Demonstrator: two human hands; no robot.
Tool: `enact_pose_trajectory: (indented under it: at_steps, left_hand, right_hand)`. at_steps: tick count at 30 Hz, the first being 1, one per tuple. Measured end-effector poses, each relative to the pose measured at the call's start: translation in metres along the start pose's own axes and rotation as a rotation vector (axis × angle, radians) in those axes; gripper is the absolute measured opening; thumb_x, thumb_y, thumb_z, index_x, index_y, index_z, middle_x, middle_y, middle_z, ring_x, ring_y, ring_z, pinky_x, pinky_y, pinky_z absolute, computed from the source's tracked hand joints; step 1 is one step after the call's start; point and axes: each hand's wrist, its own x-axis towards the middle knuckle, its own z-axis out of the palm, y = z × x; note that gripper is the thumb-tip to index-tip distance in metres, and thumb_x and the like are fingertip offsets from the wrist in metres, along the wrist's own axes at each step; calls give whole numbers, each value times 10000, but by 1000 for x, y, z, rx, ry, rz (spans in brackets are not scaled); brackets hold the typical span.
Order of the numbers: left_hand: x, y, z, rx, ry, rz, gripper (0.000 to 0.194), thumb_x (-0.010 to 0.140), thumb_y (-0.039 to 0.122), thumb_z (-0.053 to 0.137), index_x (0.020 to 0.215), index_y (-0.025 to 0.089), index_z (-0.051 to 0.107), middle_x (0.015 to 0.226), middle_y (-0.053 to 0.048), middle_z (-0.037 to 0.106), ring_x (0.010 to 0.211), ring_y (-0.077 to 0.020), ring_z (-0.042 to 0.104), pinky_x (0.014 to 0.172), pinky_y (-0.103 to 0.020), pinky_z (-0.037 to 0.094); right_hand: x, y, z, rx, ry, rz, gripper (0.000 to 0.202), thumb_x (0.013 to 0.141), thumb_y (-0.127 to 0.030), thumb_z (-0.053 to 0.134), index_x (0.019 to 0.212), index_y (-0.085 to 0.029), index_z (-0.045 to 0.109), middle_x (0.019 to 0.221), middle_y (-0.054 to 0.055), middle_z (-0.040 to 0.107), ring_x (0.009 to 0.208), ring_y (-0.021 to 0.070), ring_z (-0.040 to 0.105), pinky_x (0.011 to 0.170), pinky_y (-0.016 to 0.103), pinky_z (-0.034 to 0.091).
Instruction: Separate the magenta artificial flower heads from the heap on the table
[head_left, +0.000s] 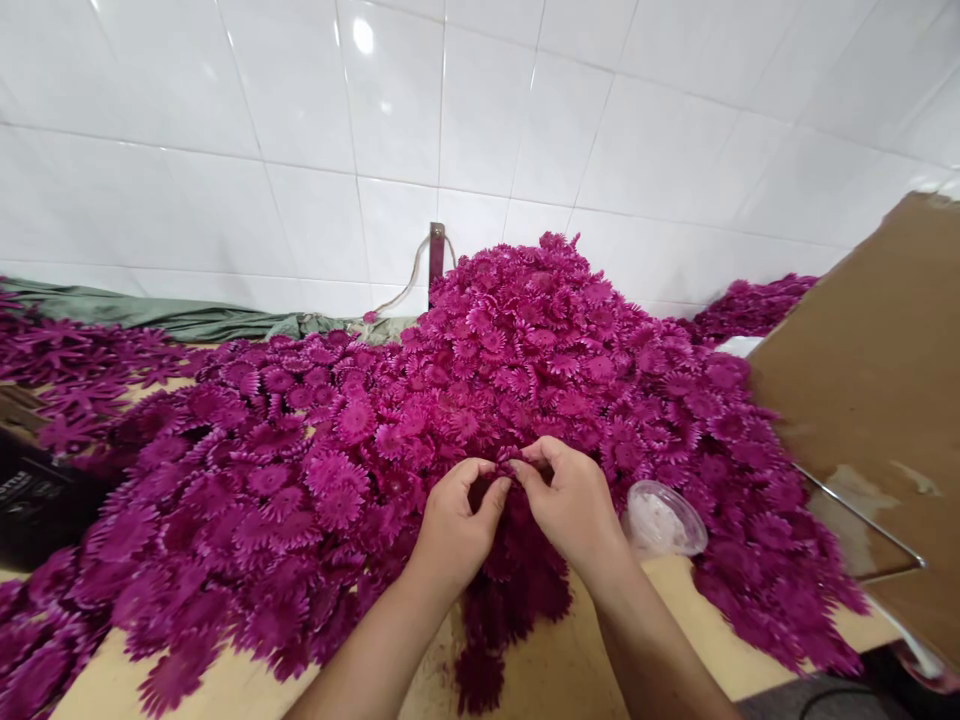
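A large heap of magenta artificial flower heads (525, 330) with fringed petals covers the table. Above its near side, my left hand (461, 515) and my right hand (566, 495) meet, thumbs and index fingers pinched close together. Between the fingertips is a small magenta flower piece (506, 466), mostly covered by the fingers. Just right of my right hand stands a clear plastic tub (664, 518) with whitish contents. Darker flower pieces (517, 590) lie below my hands.
A brown cardboard box (862, 390) leans in at the right. On the left are flat star-shaped magenta pieces (71, 365) and a black container (41, 500). Green cloth (172, 310) runs along the white tiled wall (300, 120). The pale table top (120, 680) shows in front.
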Motion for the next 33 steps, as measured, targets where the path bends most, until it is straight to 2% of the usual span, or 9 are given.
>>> enact_pose_trajectory:
  at_steps: [7,11,16,19,22,27,33]
  left_hand:
    - [2,4,-3,-286,-67,-189,163,669,302,590,746,158,580,664,13,571,624,-126,503,617,-243,397]
    - [4,6,-5,-415,-79,-251,197,657,347,601,647,156,557,555,49,513,535,-89,441,540,-212,352]
    - [5,4,-4,-598,13,-368,218,598,336,642,587,162,511,487,64,497,479,-72,415,492,-196,321]
    - [4,6,-3,-748,116,-449,249,544,328,674,592,169,490,485,78,478,463,-68,417,480,-194,335]
    - [3,11,-2,-837,201,-463,266,494,299,700,584,166,488,476,91,444,447,-56,395,450,-179,310]
    - [1,15,3,-861,168,-484,291,496,340,700,558,164,478,464,74,455,430,-55,380,440,-186,299]
    - [-2,19,9,-891,95,-507,328,505,388,702,544,167,462,459,69,439,430,-56,367,456,-195,308]
  right_hand:
    - [3,2,1,97,-24,107,267,702,-409,544,551,-193,496,494,-2,548,470,140,481,480,253,328]
    - [6,4,4,220,-84,78,273,683,-415,527,532,-197,465,492,-19,494,477,123,437,477,242,313]
    - [2,1,5,402,-194,80,282,668,-413,535,522,-202,418,478,-48,406,462,96,363,464,229,299]
    - [-8,-5,5,415,-178,33,262,688,-366,545,539,-201,406,495,-53,386,483,93,356,478,222,308]
    - [-19,-10,5,417,-147,-26,267,710,-318,548,546,-205,371,503,-60,353,488,89,345,470,212,305]
    - [-33,-9,3,485,-89,-98,273,745,-294,537,565,-210,350,526,-53,360,491,92,353,460,208,318]
    - [-45,-3,-4,621,-113,-104,260,771,-297,541,587,-206,381,600,-20,462,535,107,428,493,208,371]
